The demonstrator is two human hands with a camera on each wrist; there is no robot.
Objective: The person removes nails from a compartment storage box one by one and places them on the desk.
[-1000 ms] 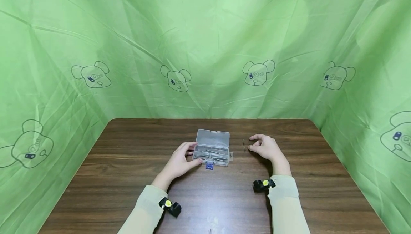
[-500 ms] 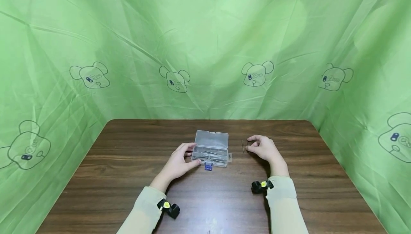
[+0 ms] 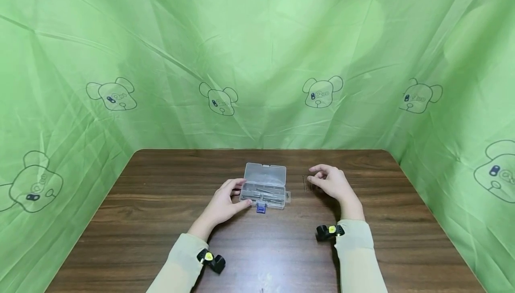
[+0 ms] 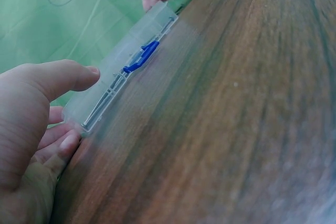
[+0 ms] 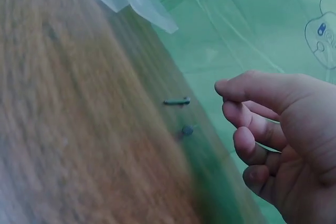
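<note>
A clear plastic box (image 3: 263, 193) with its lid (image 3: 266, 173) raised lies mid-table, with several thin metal pins inside and a blue latch (image 3: 261, 208) at its front. My left hand (image 3: 225, 201) grips the box's left end (image 4: 126, 77), thumb (image 4: 68, 77) at the front and fingers behind. My right hand (image 3: 331, 181) hovers to the right of the box, fingers loosely curled and holding nothing. Just left of its fingertips, a thin dark pin (image 3: 305, 182) lies on the wood. The right wrist view shows that pin (image 5: 176, 101) and a second small piece (image 5: 187, 129) beside the hand (image 5: 273, 124).
The dark wooden table (image 3: 161, 221) is ringed on three sides by a green cloth (image 3: 257, 60) printed with bear heads. Black wrist cameras (image 3: 330, 231) sit on both cream sleeves.
My right hand has lifted slightly off the table beside the pin, its fingers rising. The left hand and the box have stayed put.
</note>
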